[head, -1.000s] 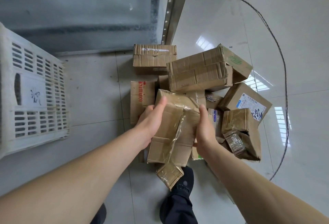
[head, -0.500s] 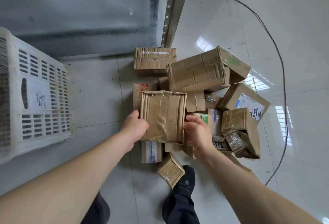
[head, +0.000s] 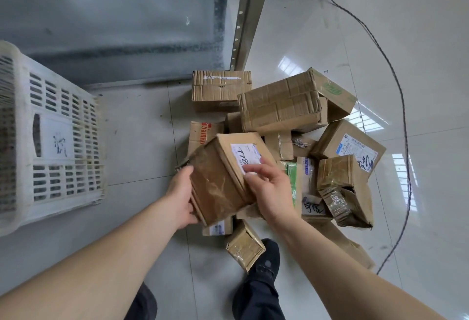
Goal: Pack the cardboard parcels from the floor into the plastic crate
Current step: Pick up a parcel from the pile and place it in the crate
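parcel (head: 223, 180) lifted off pile, gripped between left hand (head: 181, 196) and right hand (head: 269, 187), fingers (head: 253, 167) curled over its label | crate (head: 63, 147) well left of fingers, contents hidden | pile (head: 291, 129) beyond fingers still unpacked | judged: early

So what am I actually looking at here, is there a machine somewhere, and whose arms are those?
No machine: a person wears a camera on the head, so you look down along their own bare arms. The left hand and right hand together hold one taped cardboard parcel with a white label, lifted above a pile of parcels on the tiled floor. The white plastic crate they belong in stands to the left. A dark shoe shows below, and a thin cable runs across the floor on the right.
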### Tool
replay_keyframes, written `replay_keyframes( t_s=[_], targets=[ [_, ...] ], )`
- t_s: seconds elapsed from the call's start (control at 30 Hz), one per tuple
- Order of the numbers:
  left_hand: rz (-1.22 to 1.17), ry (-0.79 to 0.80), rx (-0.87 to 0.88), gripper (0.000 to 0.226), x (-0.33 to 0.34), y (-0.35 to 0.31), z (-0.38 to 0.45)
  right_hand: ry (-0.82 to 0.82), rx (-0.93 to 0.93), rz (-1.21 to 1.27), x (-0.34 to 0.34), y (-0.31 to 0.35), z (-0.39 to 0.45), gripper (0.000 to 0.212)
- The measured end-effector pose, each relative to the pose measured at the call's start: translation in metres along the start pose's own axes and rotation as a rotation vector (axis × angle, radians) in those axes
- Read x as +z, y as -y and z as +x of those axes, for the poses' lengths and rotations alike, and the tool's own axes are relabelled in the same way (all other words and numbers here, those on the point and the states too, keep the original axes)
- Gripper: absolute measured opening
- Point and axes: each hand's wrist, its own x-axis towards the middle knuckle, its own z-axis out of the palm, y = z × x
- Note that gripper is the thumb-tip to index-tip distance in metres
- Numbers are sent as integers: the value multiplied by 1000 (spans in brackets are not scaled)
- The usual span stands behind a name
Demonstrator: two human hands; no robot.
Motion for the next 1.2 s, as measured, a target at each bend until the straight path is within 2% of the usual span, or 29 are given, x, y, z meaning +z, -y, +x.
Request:
replay_keyframes(
  t_s=[0.03,0.1,0.2,0.33,0.4,0.5,0.53,0.63,0.77,0.93,1.07,1.2],
  targets=[
    [28,-59,35,34,-1,1,3,16,-21,-37,4,-1,1,25],
    [46,-112,99,33,-1,2,9,40,-26,-95,13,-5,2,31],
    [4,-14,95,33,-1,1,16,71,43,-204,23,-19,7,38],
    [40,67,99,76,-9,1,27,67,89,-353,22,-29,27,72],
    [77,68,124,91,-11,3,31,1,38,-543,15,-29,42,84],
    [76,12,196,70,-13,8,44,-51,93,-618,3,-26,64,97],
    [68,-9,226,61,-14,10,50,-41,141,-554,0,-26,71,94],
    [87,-51,287,48,-21,14,66,-18,245,-359,-3,-30,86,67],
    [62,-8,289,58,-32,11,62,-94,206,-284,11,-26,81,43],
    [-9,-24,311,83,-63,-7,47,-176,47,-266,40,7,58,41],
    [-75,-43,360,72,-98,-32,7,-163,-39,-290,72,48,31,42],
    [-146,-82,402,80,-148,-51,-30,-148,-114,-325,114,93,-5,41]
  ],
)
